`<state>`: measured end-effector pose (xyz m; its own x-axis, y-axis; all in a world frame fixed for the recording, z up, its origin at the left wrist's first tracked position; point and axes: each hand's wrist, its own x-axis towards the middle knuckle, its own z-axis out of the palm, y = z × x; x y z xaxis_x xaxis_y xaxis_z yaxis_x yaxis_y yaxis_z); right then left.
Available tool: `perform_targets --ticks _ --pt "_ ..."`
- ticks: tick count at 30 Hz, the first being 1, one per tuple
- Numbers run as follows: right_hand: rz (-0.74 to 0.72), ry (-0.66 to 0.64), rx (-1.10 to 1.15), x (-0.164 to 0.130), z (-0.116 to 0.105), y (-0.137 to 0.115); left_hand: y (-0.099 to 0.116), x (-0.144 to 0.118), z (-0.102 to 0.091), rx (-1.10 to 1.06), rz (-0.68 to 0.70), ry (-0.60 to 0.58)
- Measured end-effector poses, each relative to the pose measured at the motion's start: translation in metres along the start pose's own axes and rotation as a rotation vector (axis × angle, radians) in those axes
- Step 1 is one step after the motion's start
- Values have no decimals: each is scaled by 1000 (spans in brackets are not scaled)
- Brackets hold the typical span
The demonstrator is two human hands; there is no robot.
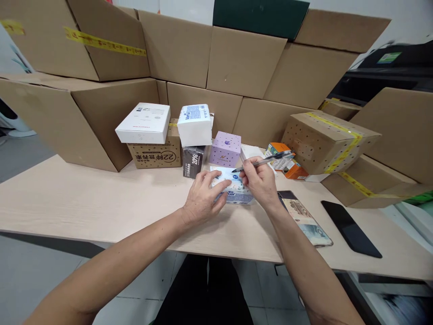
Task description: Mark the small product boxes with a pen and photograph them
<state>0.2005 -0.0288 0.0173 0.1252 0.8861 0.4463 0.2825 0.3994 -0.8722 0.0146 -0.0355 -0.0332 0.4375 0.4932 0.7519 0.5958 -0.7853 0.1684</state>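
My left hand (203, 197) lies flat on a small white and blue packet (237, 189) in the middle of the light wooden table (84, 203), fingers spread over its left half. My right hand (260, 180) grips a grey pen (267, 161), its tip touching the top of the packet. Just behind the packet stand a lilac box (225, 149) and a dark box marked 20% (193, 161).
A white box (145, 122) sits on a brown printed carton (157, 155), next to a white wrapped pack (195, 124). An orange box (287, 164) and a taped carton (328, 142) lie at the right. A black phone (350, 228) and a booklet (306, 221) lie near the front edge. Large cartons wall the back.
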Motion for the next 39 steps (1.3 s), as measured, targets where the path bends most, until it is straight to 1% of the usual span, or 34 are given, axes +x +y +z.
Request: perform_targets --ticks 3,5,6,7,8,10,11,12,13,14,16,19,22,23,24,27,28,29,31,34,36,39 --pt "23 125 170 2 -16 -1 -1 1 0 13 1 -3" --pt "26 170 179 3 -36 -1 -1 2 0 18 1 -5" --pt "57 159 134 3 -48 0 -1 2 0 20 1 -7" --pt "111 114 48 2 -60 2 -1 2 0 22 0 -7" --pt "186 25 -76 1 -72 6 -2 2 0 26 -1 -6" --pt "342 -232 -370 -1 -88 16 -2 2 0 35 -6 -8" --pt "404 -361 -515 -2 -93 22 -2 2 0 40 -9 -8" --pt "446 -471 -653 -2 -95 28 -2 2 -1 43 -12 -8" --pt "472 -553 -771 -1 -95 34 -2 2 -1 45 -13 -9" --pt "486 -606 -863 -1 -94 40 -2 2 -1 47 -12 -9" --pt "486 -653 -969 1 -88 49 -2 2 -1 49 -7 -7" --pt "478 -631 -1014 3 -82 53 -3 2 -1 48 -1 -9" --pt "488 -565 -1057 0 -85 48 -4 2 0 47 -1 -11" --pt "488 -505 -1066 -2 -88 44 -4 2 0 48 -1 -11" --pt "486 -417 -1078 -5 -92 41 -4 2 0 50 -3 -10" --pt "498 -115 -1170 -21 -108 30 -4 2 0 51 -10 -7" --pt "517 -64 -1219 -28 -114 28 -4 2 0 49 -13 -7" --pt "545 -62 -1268 -36 -119 26 -4 2 0 47 -15 -7" --pt "609 -122 -1332 -53 -130 25 -4 2 0 43 -18 -10" --pt "665 -208 -1325 -74 -139 29 -4 2 1 42 -19 -11" --pt "658 -215 -1310 -81 -140 33 -4 2 2 43 -20 -12" --pt "619 -186 -1331 -81 -137 37 -4 1 2 47 -30 -15"
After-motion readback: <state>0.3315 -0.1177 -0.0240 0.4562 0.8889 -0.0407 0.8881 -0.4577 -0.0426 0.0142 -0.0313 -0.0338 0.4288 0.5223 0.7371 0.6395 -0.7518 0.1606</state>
